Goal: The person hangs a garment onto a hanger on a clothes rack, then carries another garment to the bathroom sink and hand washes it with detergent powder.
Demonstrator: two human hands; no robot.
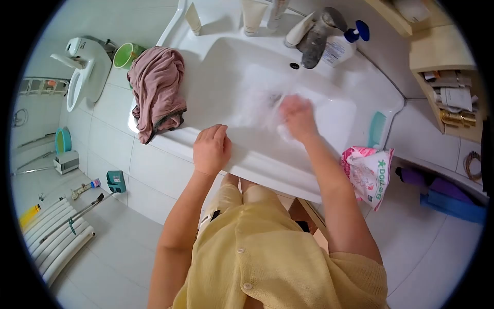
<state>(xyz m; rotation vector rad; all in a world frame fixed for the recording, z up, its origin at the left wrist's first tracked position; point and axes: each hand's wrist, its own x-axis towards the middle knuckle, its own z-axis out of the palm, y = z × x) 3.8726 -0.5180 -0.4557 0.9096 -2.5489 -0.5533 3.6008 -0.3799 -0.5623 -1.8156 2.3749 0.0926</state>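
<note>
White bathroom tiles surround a white sink (231,56). A white cloth (284,131), blurred, is gripped under the curled fingers of the right hand (297,116) in the basin. The left hand (211,149) is pressed on the front rim, fingers together. Scrubbing is best done firmly, with steady bracing.

Legible text: one item only. Pink-and-white plastic bag (367,175) hanging at the front right edge of the sink (329,177) carries green lettering, rotated sideways, reading roughly "Doll" beside a green cross-like mark. Label on the blue-capped pump bottle (343,45) behind the basin: print present, too small to read.
</note>
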